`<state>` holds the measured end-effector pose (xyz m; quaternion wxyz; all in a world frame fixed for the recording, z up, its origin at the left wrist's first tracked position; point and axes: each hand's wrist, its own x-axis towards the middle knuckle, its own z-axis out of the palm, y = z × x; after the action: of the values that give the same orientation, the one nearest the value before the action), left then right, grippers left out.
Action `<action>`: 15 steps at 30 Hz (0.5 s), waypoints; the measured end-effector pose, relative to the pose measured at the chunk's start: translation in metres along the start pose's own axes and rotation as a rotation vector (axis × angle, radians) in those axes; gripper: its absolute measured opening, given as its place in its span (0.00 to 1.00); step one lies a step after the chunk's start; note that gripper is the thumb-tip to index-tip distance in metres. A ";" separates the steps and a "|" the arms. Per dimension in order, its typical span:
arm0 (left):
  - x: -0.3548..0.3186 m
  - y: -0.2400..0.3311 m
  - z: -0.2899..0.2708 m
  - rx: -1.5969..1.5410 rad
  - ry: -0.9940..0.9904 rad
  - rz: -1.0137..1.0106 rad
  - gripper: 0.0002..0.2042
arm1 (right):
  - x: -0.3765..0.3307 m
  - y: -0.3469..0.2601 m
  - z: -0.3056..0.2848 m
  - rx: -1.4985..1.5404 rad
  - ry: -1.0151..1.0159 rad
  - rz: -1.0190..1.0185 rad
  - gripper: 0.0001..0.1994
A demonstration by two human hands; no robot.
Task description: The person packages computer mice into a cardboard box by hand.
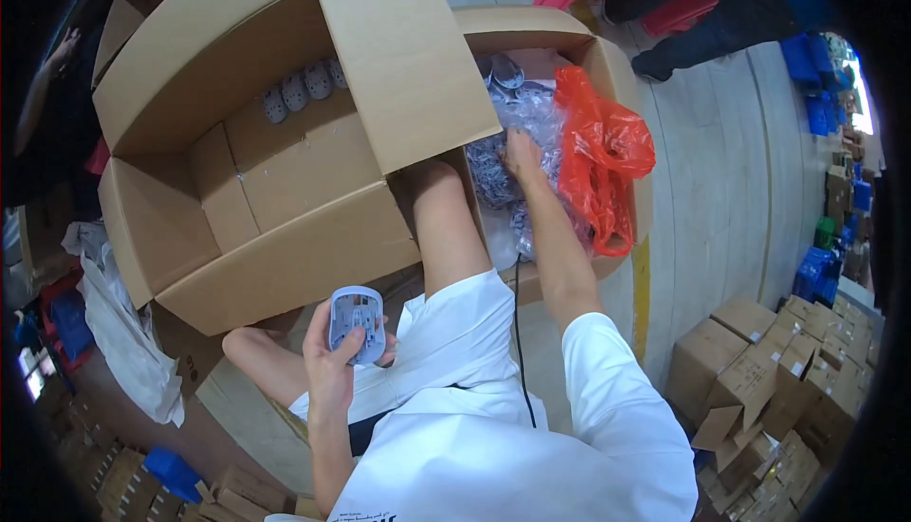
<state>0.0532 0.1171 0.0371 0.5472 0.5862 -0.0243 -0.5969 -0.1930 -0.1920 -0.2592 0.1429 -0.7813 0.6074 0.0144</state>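
My left hand [332, 346] grips a pale grey-lavender plastic mouse housing [357, 323], its hollow inner side facing up and my thumb resting on its moulded parts. On the right, my right hand [523, 155] reaches into a cardboard box [619, 76], with curled fingers among small greyish parts [489, 173] in a clear plastic bag [536, 109]. What those fingertips hold is hidden. A crumpled red plastic bag [598, 157] lies beside that hand, in the same box.
A large open carton [285, 275] stands ahead on the left, with several grey oval shells [296, 92] lined up inside. Its raised flap [403, 57] overhangs toward the right box. A black cable [519, 342] hangs by my leg. Stacked cartons [750, 361] stand at right; another person's legs [683, 28] are beyond.
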 end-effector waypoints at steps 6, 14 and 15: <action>0.005 -0.003 0.006 0.023 -0.035 -0.017 0.23 | 0.001 0.040 -0.003 0.389 -0.080 0.009 0.10; 0.000 -0.001 0.005 0.036 -0.010 -0.012 0.23 | -0.018 0.005 -0.030 0.313 -0.103 0.182 0.09; -0.001 -0.001 0.003 0.032 -0.001 -0.010 0.23 | -0.017 -0.003 -0.031 0.256 -0.171 0.180 0.09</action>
<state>0.0502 0.1165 0.0385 0.5347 0.5945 -0.0311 -0.5997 -0.1992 -0.1827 -0.2253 0.2905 -0.6950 0.6575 0.0164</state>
